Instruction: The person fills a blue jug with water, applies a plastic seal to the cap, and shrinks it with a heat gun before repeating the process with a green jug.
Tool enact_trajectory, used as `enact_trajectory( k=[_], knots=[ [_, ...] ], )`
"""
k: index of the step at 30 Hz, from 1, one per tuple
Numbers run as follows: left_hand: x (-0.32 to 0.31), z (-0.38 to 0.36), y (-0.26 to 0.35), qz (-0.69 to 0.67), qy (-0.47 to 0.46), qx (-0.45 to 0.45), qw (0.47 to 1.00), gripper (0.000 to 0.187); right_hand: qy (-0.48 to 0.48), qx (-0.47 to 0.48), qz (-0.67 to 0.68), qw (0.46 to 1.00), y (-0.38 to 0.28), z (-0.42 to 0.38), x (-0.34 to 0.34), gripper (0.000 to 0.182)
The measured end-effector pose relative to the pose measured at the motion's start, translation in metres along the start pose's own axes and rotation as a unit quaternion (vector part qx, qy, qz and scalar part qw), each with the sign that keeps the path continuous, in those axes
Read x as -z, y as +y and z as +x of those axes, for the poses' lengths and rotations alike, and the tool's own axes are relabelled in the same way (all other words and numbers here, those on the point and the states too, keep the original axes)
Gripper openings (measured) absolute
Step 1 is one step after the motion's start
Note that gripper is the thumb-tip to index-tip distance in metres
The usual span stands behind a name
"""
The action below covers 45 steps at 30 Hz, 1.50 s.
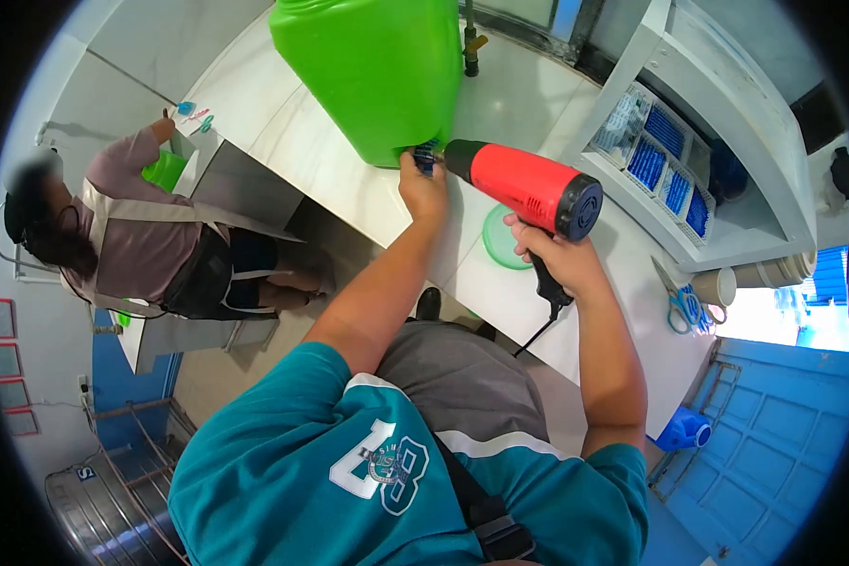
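My right hand [564,262] is wrapped round the handle of a red heat gun [524,184] with a black nozzle and a cord hanging down. The nozzle points left, right beside my left hand [424,191]. The fingers of that hand are closed on a small dark blue piece [426,155] at the lower end of a large green plastic jug [373,75]; its exact kind is hard to make out. The jug rests on the white tiled counter [321,141]. Under the heat gun, near my right fingers, lies a round green lid [507,241].
To the right, a white shelf unit [689,104] holds baskets of blue items [665,170]. Scissors [679,307] and cups [717,286] lie beside it. A tap [472,57] stands behind the jug. At left, another person [141,226] works at a second counter.
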<state>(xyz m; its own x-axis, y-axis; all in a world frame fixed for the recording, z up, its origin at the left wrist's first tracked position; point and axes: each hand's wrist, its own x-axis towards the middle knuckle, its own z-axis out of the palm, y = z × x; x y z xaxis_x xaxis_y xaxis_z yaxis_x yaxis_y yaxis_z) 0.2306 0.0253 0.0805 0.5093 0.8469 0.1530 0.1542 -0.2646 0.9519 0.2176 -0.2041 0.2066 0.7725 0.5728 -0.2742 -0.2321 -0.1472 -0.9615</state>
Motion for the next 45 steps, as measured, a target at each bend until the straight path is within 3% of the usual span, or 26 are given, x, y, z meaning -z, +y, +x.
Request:
enact_trajectory(
  k=[17, 19, 35, 37, 38, 40, 41, 43, 44, 45],
  knots=[
    [0.003, 0.002, -0.013, 0.001, -0.015, -0.045, 0.999, 0.056, 0.046, -0.05, 0.061, 0.996, 0.026, -0.006, 0.032, 0.032],
    [0.006, 0.004, -0.019, -0.037, -0.063, -0.007, 0.997, 0.052, 0.049, -0.044, 0.063, 0.996, 0.03, -0.009, 0.032, 0.03],
    [0.012, 0.006, -0.02, -0.096, -0.107, -0.037, 0.989, 0.042, 0.038, -0.02, 0.148, 0.988, 0.041, 0.0, 0.011, 0.04],
    [0.02, 0.007, 0.008, -0.197, -0.113, 0.178, 0.957, 0.037, 0.056, -0.024, 0.144, 0.988, 0.041, 0.001, 0.012, 0.04],
    [0.02, 0.013, -0.002, -0.199, -0.113, 0.177, 0.957, 0.037, 0.057, -0.023, 0.143, 0.988, 0.04, -0.001, 0.013, 0.04],
    [0.018, 0.031, -0.033, -0.493, -0.162, 0.222, 0.826, 0.024, 0.054, -0.03, 0.146, 0.987, 0.035, -0.008, 0.015, 0.039],
    [0.016, 0.034, -0.035, -0.496, -0.165, 0.217, 0.824, 0.024, 0.067, -0.018, 0.148, 0.987, 0.03, -0.013, 0.012, 0.04],
    [0.019, 0.036, -0.038, -0.526, -0.144, 0.305, 0.781, 0.017, 0.058, 0.028, 0.168, 0.984, 0.022, -0.025, 0.017, 0.042],
    [0.026, 0.033, -0.024, -0.528, -0.147, 0.3, 0.781, 0.017, 0.047, 0.066, 0.19, 0.978, 0.016, -0.03, 0.022, 0.044],
    [0.032, 0.031, -0.01, -0.465, -0.161, 0.35, 0.797, 0.023, 0.039, 0.108, 0.195, 0.974, 0.006, -0.036, 0.027, 0.052]
  ],
)
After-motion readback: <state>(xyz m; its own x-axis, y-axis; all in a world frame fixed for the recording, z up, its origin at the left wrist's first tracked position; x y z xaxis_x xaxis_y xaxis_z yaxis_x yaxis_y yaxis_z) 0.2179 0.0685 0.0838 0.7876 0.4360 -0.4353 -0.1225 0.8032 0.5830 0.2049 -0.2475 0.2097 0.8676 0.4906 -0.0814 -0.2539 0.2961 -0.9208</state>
